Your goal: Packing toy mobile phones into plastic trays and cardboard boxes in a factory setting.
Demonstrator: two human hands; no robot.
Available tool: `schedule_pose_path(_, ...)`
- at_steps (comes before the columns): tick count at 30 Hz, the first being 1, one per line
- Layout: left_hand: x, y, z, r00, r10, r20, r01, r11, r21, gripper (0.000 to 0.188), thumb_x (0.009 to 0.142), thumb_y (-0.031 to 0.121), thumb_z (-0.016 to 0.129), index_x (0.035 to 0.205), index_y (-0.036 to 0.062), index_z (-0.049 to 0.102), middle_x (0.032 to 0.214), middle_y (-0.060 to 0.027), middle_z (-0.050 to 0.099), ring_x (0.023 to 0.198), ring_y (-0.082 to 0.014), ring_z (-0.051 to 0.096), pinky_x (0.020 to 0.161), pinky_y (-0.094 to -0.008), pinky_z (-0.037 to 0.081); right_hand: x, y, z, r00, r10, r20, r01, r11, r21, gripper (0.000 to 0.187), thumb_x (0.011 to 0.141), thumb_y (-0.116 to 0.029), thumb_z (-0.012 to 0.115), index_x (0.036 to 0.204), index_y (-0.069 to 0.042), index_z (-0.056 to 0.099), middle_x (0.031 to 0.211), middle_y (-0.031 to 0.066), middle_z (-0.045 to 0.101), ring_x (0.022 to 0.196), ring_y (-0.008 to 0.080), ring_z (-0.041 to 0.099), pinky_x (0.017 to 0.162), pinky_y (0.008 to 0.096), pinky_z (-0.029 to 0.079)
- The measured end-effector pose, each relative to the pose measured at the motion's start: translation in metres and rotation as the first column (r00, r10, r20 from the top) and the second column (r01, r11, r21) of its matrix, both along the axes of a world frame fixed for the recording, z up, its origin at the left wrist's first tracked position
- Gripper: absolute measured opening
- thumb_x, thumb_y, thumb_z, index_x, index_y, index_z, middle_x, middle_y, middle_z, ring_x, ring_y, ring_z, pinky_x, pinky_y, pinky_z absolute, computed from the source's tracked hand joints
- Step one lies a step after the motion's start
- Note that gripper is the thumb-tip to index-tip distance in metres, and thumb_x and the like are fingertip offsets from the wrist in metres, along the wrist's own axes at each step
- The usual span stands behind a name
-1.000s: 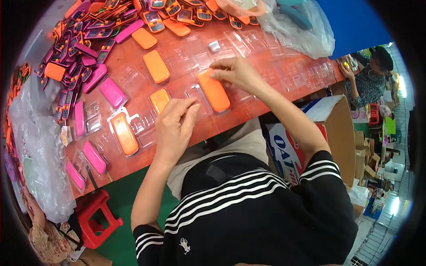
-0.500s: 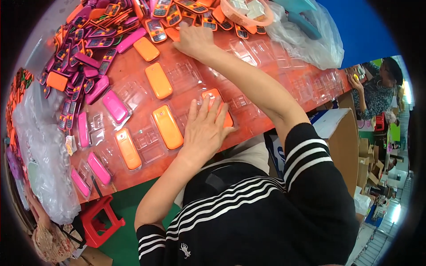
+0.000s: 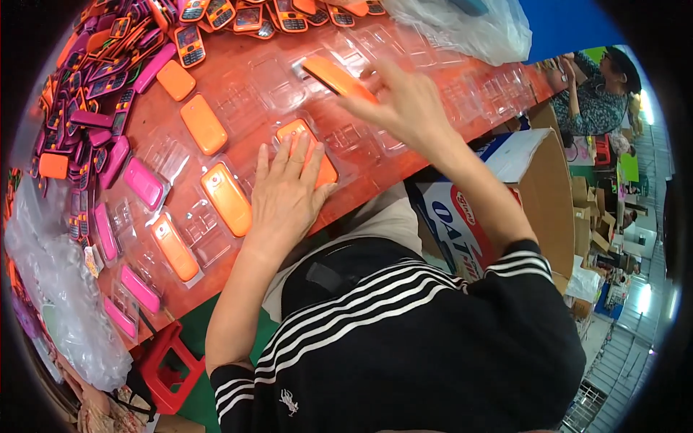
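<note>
My left hand (image 3: 287, 191) lies with its fingers spread over an orange mobile phone (image 3: 329, 173), which sits back up in a clear plastic blister tray. My right hand (image 3: 408, 108) holds another orange mobile phone (image 3: 333, 77) tilted above the table, thumb on one side and fingers on the other. Just left of my left hand, an orange phone (image 3: 227, 198) rests in its own tray, with a second orange phone (image 3: 203, 125) behind it. Empty clear blister trays (image 3: 278, 81) lie around and beneath my right hand.
A heap of purple and orange phones (image 3: 94, 86) covers the far left of the red table (image 3: 238, 50). Pink phones (image 3: 144, 184) lie in trays at left. Clear plastic bags (image 3: 65, 289) bulge at the left edge. A cardboard box (image 3: 538, 187) stands at right; a red stool (image 3: 170, 364) is below.
My right hand has come back from the heap, toward the right and nearer me, bringing an orange phone. My left hand stays on its phone. The whole view has shifted.
</note>
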State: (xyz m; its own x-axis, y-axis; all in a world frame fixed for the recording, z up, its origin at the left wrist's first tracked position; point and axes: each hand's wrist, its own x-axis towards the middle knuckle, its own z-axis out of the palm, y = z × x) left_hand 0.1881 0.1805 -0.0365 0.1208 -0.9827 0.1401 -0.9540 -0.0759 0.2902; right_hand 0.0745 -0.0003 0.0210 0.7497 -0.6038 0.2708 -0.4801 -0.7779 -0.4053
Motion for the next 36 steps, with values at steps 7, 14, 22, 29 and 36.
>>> schedule_pose_path(7, 0.0, -0.001, 0.004, 0.999, 0.0, 0.043, 0.001, 1.0, -0.021, 0.055, 0.084, 0.039, 0.053, 0.127, 0.0057, 0.046, 0.132, -0.0154, 0.043, 0.126, -0.0298, 0.036, 0.106, -0.0493, 0.02, -0.062, 0.034, -0.019, 0.967, -0.221, -0.124, 0.194, 0.961, -0.198, 0.043, 0.073, -0.04, 0.069, 0.092, -0.005, 0.054, 0.073, 0.0134, 0.063, 0.062, 0.029, 0.062, 0.052, 0.0372, 0.048)
schedule_pose_path(14, -0.006, 0.003, -0.008, 1.0, 0.0, -0.007, 0.0, 1.0, 0.027, 0.056, 0.085, 0.041, 0.049, 0.129, 0.0066, 0.044, 0.134, -0.0175, 0.04, 0.127, -0.0314, 0.033, 0.105, -0.0534, 0.018, -0.056, 0.037, -0.027, 0.911, -0.299, -0.285, 0.174, 0.903, -0.392, 0.043, 0.072, -0.047, 0.066, 0.09, -0.009, 0.057, 0.078, 0.0069, 0.061, 0.063, 0.0282, 0.061, 0.048, 0.0364, 0.046)
schedule_pose_path(22, 0.085, -0.022, 0.018, 0.996, 0.063, -0.069, -0.078, 0.968, -0.24, 0.041, 0.084, 0.022, 0.053, 0.119, 0.0021, 0.047, 0.128, -0.0201, 0.042, 0.12, -0.0389, 0.037, 0.1, -0.046, 0.03, 0.049, 0.001, 0.005, 0.966, 0.258, -0.014, -0.258, 0.963, -0.079, 0.03, 0.08, -0.032, 0.063, 0.093, -0.005, 0.062, 0.083, 0.01, 0.064, 0.065, 0.0255, 0.062, 0.057, 0.0349, 0.048)
schedule_pose_path(29, 0.303, -0.053, 0.005, 0.873, 0.487, -0.038, -0.479, 0.838, -0.261, 0.017, 0.079, 0.006, 0.047, 0.088, 0.0017, 0.061, 0.092, -0.0199, 0.061, 0.088, -0.0377, 0.058, 0.075, -0.0448, 0.047, 0.277, -0.019, -0.014, 0.783, 0.623, -0.003, -0.619, 0.778, -0.102, 0.018, 0.084, -0.019, 0.052, 0.09, -0.004, 0.06, 0.086, 0.0135, 0.062, 0.079, 0.0335, 0.06, 0.066, 0.0409, 0.047)
schedule_pose_path(36, 0.377, -0.069, -0.022, 0.75, 0.587, 0.306, -0.589, 0.802, -0.095, 0.043, 0.082, 0.038, 0.045, 0.094, -0.001, 0.06, 0.101, -0.024, 0.06, 0.093, -0.0435, 0.056, 0.089, -0.05, 0.039, 0.415, -0.071, -0.064, 0.773, 0.5, -0.389, -0.58, 0.31, -0.753, 0.024, 0.08, -0.019, 0.045, 0.097, -0.01, 0.06, 0.107, 0.0041, 0.062, 0.111, 0.0191, 0.052, 0.101, 0.0421, 0.029)
